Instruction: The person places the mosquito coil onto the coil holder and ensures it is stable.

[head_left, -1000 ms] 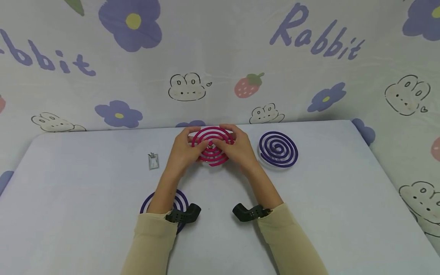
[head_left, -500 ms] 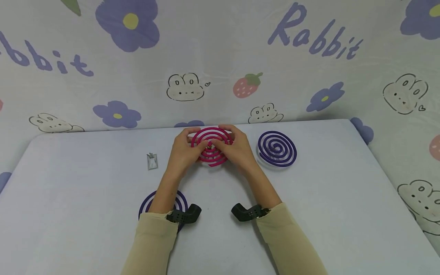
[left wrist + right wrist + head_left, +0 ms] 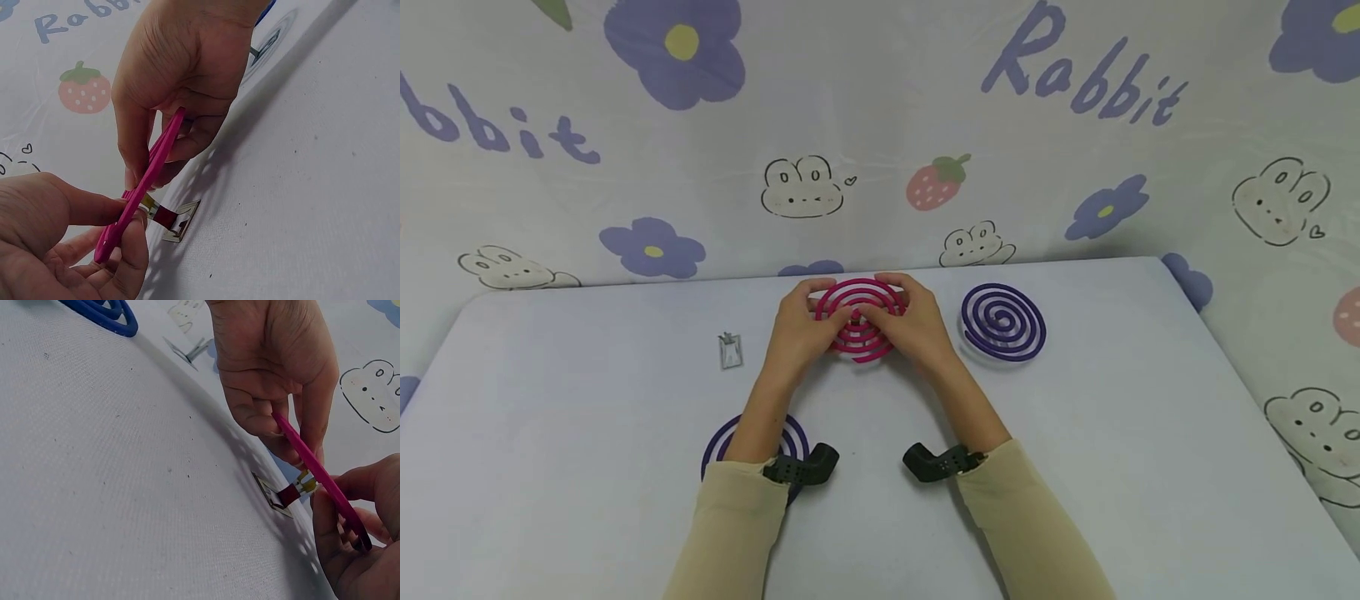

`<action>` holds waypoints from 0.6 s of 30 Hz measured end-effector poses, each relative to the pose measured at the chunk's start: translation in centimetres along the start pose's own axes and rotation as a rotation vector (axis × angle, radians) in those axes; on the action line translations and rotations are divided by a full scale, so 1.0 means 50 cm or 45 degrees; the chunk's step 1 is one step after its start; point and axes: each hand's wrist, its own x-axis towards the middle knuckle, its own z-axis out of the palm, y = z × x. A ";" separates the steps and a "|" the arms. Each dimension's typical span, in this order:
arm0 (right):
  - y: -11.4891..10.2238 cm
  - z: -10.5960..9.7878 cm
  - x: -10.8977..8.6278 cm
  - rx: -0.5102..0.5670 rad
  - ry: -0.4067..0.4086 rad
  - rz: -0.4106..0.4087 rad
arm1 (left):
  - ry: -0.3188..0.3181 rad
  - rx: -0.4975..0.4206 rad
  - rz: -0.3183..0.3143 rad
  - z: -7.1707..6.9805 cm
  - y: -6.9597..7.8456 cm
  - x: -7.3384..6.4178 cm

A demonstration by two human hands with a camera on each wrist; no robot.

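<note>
Pink coil [image 3: 855,315], head view: pinched by thumbs and curled fingers of left hand [image 3: 801,327] and right hand [image 3: 917,315], one per side, neither nearer. Location: by the far edge of the table [image 3: 865,533]; a purple coil [image 3: 1002,322] limits the right, room lies nearside between the forearms [image 3: 977,408]. Left wrist view: coil edge-on, slanting, above a metal stand [image 3: 183,228]. Right wrist view: stand's tab [image 3: 289,495] reaches the underside; engagement undetermined.

Near purple coil [image 3: 797,437] — partly hidden beneath the left forearm [image 3: 756,429] and sleeve [image 3: 730,529], cropped by the right-wrist view's upper edge. Stand [image 3: 166,217] below the pink coil [image 3: 150,177] — mostly concealed in the head view, whose lower edge cuts off the sleeve.
</note>
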 end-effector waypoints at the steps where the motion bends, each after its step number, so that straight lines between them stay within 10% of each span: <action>1: 0.000 0.000 0.000 0.005 -0.001 0.007 | 0.000 0.000 0.000 0.000 0.000 0.000; 18: -0.005 0.001 -0.004 0.005 -0.005 0.010 | 0.005 -0.004 -0.039 0.002 -0.002 0.002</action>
